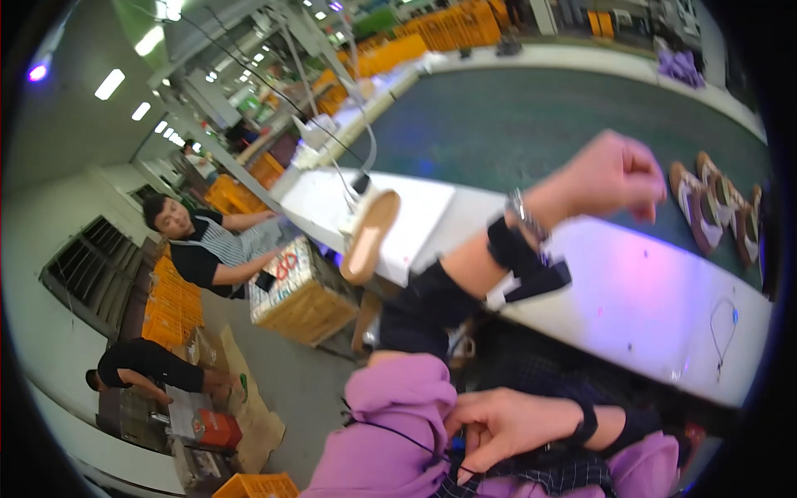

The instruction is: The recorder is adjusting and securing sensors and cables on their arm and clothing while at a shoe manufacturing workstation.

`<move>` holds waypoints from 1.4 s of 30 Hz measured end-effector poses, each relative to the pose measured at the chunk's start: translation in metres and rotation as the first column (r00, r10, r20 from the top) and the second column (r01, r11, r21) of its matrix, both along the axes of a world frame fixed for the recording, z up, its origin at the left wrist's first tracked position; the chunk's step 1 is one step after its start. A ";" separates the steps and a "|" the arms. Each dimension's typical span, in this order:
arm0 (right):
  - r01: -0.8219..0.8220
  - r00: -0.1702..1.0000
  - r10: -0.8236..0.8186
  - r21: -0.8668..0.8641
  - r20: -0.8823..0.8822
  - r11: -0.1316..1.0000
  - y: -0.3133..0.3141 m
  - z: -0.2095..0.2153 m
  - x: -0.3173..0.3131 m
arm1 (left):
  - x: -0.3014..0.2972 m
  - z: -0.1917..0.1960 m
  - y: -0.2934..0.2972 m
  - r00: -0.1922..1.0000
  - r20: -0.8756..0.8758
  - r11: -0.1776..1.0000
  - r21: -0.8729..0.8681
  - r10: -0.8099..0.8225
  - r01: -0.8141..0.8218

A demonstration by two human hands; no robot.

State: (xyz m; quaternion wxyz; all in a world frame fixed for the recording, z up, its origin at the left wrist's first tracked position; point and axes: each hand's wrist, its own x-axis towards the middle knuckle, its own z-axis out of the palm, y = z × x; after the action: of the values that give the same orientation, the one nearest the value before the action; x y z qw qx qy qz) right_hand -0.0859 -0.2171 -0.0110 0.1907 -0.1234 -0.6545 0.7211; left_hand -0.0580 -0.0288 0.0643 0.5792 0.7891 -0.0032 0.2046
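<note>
My left hand (602, 178) is raised over the white work surface and the edge of the green belt. Its fingers curl into a loose fist, with nothing visible in them. A metal watch (528, 217) and a black strap (525, 259) are on that wrist. Lower down, my right hand (519, 427), with a black wristband, bends its fingers against the purple cloth (403, 394) in front of my body. A thin black cord (386, 430) crosses the cloth to those fingertips, which pinch it. Tan-and-white shoes (699, 207) stand on the belt, right of my left hand.
A tan shoe sole (371, 238) stands at the white table's (423, 212) left end, near white cables. Beyond it, a person in a striped apron (249, 245) is beside a wooden box (303, 295). Another person (158, 365) bends over at far left. A cord loop (724, 328) lies at right.
</note>
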 end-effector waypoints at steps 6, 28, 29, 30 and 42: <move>0.020 0.994 0.002 0.201 -0.109 0.979 0.004 -0.010 -0.003 | -0.031 -0.028 -0.004 0.999 -0.020 0.983 -0.179 0.033 -0.036; -0.207 0.977 0.208 0.029 -0.037 0.978 0.005 -0.041 -0.035 | -0.060 -0.077 -0.016 0.995 -0.098 0.954 -0.299 -0.020 -0.010; -0.181 0.983 0.179 -0.061 -0.033 0.982 0.003 -0.039 -0.038 | -0.063 -0.078 -0.015 0.995 -0.100 0.952 -0.306 -0.002 -0.029; -0.181 0.982 0.179 0.030 0.059 0.983 0.016 -0.035 -0.036 | -0.064 -0.069 0.004 0.992 -0.113 0.960 -0.268 0.049 -0.078; -0.153 0.972 0.072 -0.374 -0.223 0.915 -0.001 -0.053 -0.045 | -0.082 -0.058 0.012 0.970 -0.141 0.931 -0.281 0.199 -0.232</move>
State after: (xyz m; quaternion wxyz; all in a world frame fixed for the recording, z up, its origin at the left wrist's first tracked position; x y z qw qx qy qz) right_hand -0.1312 -0.2183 -0.0644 0.1866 -0.0459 -0.4816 0.8551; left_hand -0.1403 -0.0164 0.0068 0.6636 0.6995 0.1461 0.2212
